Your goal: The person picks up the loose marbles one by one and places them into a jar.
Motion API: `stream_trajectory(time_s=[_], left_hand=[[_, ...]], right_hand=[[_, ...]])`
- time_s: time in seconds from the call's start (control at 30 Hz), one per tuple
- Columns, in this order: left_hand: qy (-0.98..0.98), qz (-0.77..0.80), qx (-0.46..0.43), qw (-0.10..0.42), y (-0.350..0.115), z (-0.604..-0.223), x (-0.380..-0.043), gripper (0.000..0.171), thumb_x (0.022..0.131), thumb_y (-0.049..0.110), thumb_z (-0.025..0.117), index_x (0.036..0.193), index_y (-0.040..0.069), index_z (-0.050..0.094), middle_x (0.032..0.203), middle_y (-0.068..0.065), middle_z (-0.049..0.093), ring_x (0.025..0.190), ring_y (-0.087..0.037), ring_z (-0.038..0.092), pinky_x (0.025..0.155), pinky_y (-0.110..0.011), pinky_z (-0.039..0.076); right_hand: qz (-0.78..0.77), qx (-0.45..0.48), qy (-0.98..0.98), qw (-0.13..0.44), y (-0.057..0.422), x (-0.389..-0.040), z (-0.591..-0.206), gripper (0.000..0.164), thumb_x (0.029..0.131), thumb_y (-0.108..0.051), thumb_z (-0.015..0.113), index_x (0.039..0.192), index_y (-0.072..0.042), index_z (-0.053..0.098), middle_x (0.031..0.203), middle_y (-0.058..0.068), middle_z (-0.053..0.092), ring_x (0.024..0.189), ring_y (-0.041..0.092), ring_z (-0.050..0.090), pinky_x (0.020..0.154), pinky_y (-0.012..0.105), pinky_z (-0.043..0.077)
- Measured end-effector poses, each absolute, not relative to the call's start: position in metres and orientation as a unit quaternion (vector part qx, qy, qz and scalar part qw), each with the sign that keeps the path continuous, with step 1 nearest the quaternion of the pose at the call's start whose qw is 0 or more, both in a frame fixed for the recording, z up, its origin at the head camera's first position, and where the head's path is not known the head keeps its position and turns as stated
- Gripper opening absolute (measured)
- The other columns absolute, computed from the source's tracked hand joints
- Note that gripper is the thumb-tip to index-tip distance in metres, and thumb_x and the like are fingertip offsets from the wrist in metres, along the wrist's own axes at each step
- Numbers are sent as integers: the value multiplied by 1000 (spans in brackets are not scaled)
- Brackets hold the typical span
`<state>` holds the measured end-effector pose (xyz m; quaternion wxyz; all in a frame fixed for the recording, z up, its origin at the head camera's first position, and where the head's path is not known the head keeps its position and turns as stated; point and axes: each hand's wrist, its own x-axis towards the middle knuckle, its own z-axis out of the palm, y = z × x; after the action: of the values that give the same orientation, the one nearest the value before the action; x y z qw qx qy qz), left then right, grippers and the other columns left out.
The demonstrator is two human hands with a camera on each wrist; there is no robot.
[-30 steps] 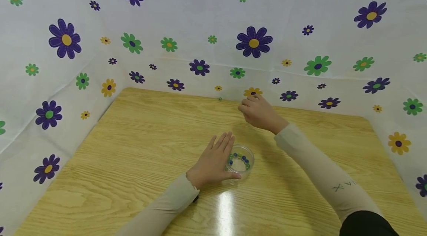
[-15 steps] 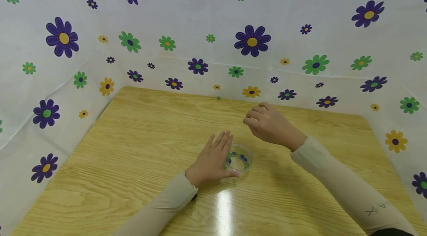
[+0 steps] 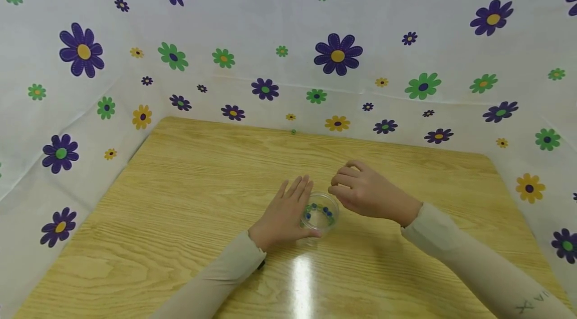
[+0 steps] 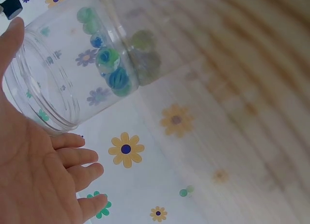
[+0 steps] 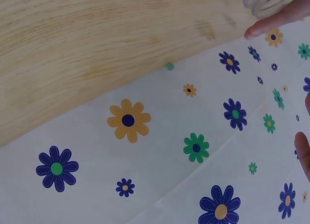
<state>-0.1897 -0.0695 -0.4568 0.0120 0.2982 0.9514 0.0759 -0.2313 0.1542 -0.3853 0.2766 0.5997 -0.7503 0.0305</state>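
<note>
A clear jar [image 3: 333,205] stands on the table with several blue and green marbles [image 4: 107,60] at its bottom. My left hand [image 3: 284,214] rests against the jar's left side, fingers straight and spread forward, thumb reaching along the near side. In the left wrist view, the palm lies beside the jar's ringed mouth. My right hand [image 3: 367,189] hovers just right of the jar's rim with bent fingers, their tips turned toward the opening. I cannot tell whether something small sits between those fingertips. A lone green marble [image 3: 293,131] lies at the table's back edge.
The wood-grain table [image 3: 180,174] meets a white cloth [image 3: 279,18] with printed flowers, which rises behind it and at both sides. A bright light reflection lies on the tabletop in front of the jar. A small dark object [image 3: 261,264] shows under the left cuff.
My right hand has come from the back of the table toward me, down to the jar's right side. My left hand and the jar have stayed in place.
</note>
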Motion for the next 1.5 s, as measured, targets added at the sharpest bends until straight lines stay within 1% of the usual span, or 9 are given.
stream_trajectory(time_s=[0.23, 0.47, 0.8, 1.13, 1.27, 1.5], left_hand=[[950, 76, 301, 12, -69, -459, -190, 110, 77, 72, 54, 151, 2, 12, 158, -16, 14, 146, -28, 15, 118, -48, 14], [952, 69, 298, 7, -69, -462, -190, 111, 76, 73, 55, 151, 2, 13, 158, -15, 14, 146, -28, 16, 118, -47, 15], [950, 68, 303, 2, -71, -461, -190, 111, 76, 72, 55, 151, 2, 12, 158, -15, 14, 146, -28, 15, 118, -48, 14], [951, 72, 300, 12, -70, -460, -190, 111, 76, 73, 54, 151, 3, 11, 158, -15, 13, 147, -27, 13, 118, -48, 13], [952, 73, 299, 14, -70, -460, -190, 112, 76, 73, 54, 151, 3, 10, 158, -15, 12, 147, -27, 12, 118, -48, 13], [953, 64, 297, 13, -70, -462, -190, 112, 75, 76, 51, 151, 3, 11, 158, -15, 12, 147, -27, 12, 118, -47, 14]], right_hand=[[17, 616, -741, 267, 152, -220, -398, 29, 66, -12, 83, 90, -12, 67, 87, -2, 68, 82, 15, 63, 83, 35, 50], [3, 631, -732, 256, 148, -215, -409, 31, 64, -13, 84, 91, -14, 67, 88, -3, 68, 82, 12, 62, 83, 32, 48], [12, 640, -729, 243, 145, -212, -422, 27, 68, -13, 81, 91, -14, 67, 87, -4, 68, 82, 11, 62, 82, 31, 49], [-6, 628, -740, 242, 144, -212, -422, 26, 71, -16, 81, 93, -13, 67, 90, -3, 68, 84, 12, 62, 82, 30, 50], [4, 630, -739, 240, 144, -214, -421, 27, 70, -14, 82, 93, -11, 66, 90, -1, 67, 84, 13, 62, 81, 29, 50], [14, 624, -739, 253, 143, -221, -416, 27, 68, -12, 82, 89, -8, 66, 88, 1, 67, 82, 14, 62, 79, 28, 52]])
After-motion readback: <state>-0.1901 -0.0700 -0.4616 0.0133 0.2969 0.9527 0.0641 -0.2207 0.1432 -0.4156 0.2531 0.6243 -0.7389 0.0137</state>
